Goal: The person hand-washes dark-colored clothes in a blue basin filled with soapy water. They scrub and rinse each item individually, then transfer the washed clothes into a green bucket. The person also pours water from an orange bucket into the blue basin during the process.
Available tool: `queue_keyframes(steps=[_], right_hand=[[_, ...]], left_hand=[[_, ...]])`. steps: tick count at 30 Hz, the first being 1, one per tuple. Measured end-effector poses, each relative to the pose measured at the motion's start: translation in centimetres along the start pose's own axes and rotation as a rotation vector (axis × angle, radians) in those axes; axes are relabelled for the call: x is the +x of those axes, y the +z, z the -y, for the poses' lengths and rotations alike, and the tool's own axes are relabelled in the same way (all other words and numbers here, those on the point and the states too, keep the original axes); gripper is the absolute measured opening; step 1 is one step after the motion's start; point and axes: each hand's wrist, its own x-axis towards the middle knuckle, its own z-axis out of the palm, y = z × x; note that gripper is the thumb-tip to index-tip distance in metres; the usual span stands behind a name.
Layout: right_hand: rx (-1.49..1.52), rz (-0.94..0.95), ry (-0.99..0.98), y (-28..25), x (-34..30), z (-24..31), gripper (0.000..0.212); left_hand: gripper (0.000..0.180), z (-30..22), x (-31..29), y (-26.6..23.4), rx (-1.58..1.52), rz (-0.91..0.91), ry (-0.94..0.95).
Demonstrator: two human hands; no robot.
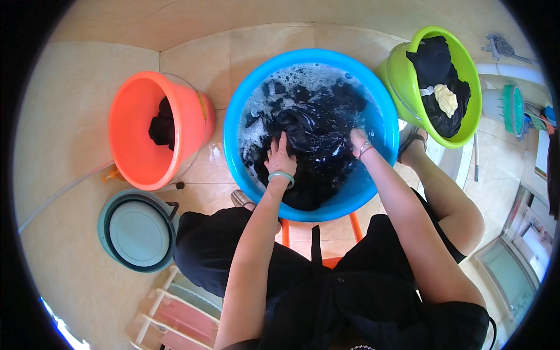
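Your left hand lies on the dark wet clothes in the blue basin, fingers pressed together and flat on the cloth, a green bangle at the wrist. Your right hand is sunk into the same heap at the basin's right side; its fingers are buried in cloth and suds, so you cannot tell whether its grip is spread or closed. The clothes sit in soapy water, bunched in the middle of the basin. They are probably soft, heavy with water and slippery with soap, so take thick gathered folds near the middle rather than a thin edge. An orange bucket on your left and a green bucket on your right each hold more dark cloth.
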Motion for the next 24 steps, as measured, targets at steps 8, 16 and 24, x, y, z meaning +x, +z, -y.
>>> queue_keyframes(steps=[8,16,24], right_hand=[[0.352,0.424,-0.37,3.2,-20.5,8.1,0.027],[-0.282,0.588,-1.135,1.6,-34.5,9.4,0.023],[-0.561,0.321,-1.546,6.4,-36.4,7.7,0.039]], left_hand=[[0.043,-4.1,-6.1,-0.1,-0.895,-0.319,0.027],[0.079,-9.0,-4.7,-7.1,-1.923,0.572,0.104],[0.049,-8.6,-7.1,-7.8,-1.643,0.523,-0.029]])
